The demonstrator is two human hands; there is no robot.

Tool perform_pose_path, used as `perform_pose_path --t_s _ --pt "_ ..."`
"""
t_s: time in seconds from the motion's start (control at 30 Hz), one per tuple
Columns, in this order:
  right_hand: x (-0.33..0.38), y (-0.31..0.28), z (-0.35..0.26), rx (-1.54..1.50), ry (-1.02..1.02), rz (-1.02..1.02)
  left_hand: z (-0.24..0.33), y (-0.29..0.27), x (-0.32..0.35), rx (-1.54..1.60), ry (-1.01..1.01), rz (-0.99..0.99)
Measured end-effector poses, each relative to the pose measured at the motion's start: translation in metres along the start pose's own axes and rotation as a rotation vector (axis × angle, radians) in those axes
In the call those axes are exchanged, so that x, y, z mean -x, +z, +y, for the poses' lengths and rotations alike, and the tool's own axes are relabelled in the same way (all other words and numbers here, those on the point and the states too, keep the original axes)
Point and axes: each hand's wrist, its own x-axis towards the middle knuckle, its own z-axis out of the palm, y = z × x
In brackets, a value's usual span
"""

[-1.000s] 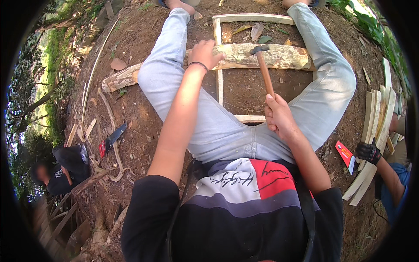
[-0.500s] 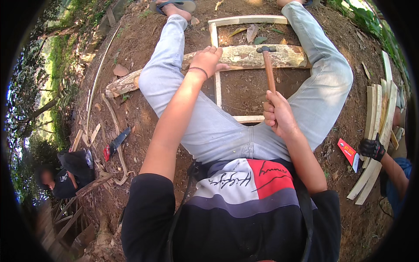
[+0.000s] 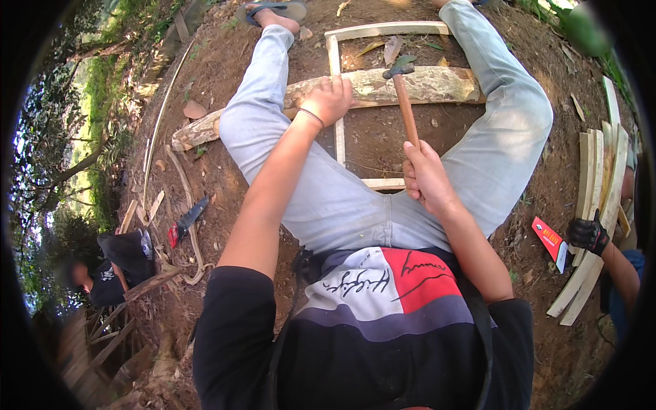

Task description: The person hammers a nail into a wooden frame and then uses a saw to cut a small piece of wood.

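My right hand is closed around the wooden handle of a hammer. The hammer's dark head is up over the log, which lies across the ground between my legs. My left hand presses down on the log, its fingers bent over the side slat of a pale wooden frame. That slat crosses the log, and the hand hides the crossing. Whether a small nail sits under the fingers cannot be seen. The frame's far bar lies beyond the log and its near bar close to my lap.
At right, a co-worker's black-gloved hand is at a pile of wooden strips. A hand saw in a red sleeve lies beside it. On the left are another saw, sticks and another person.
The hammer and my right hand have shifted left, bringing the head closer to my left hand. My left hand has turned slightly, its fingers more bent and the thumb drawn in.
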Motion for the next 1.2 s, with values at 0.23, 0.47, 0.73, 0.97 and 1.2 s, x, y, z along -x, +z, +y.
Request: perform_pose_path --t_s 0.23,0.47,0.73,0.97,1.2 --pt "-0.009 -0.011 0.003 -0.021 0.032 -0.048 -0.013 -0.025 -0.021 0.405 -0.096 -0.12" --pt "-0.009 -0.015 0.006 0.014 0.011 -0.05 -0.004 -0.025 -0.007 0.686 -0.335 -0.308" --pt "-0.015 -0.023 0.01 -0.063 -0.01 -0.066 0.03 -0.196 0.037 1.075 0.167 -0.825" --pt "-0.015 -0.003 -0.008 -0.062 0.057 -0.084 -0.066 -0.182 0.133 0.263 -0.428 -0.443" --pt "-0.009 0.003 0.005 -0.269 0.3 -0.199 -0.128 -0.12 0.121 0.953 -1.159 -0.255"
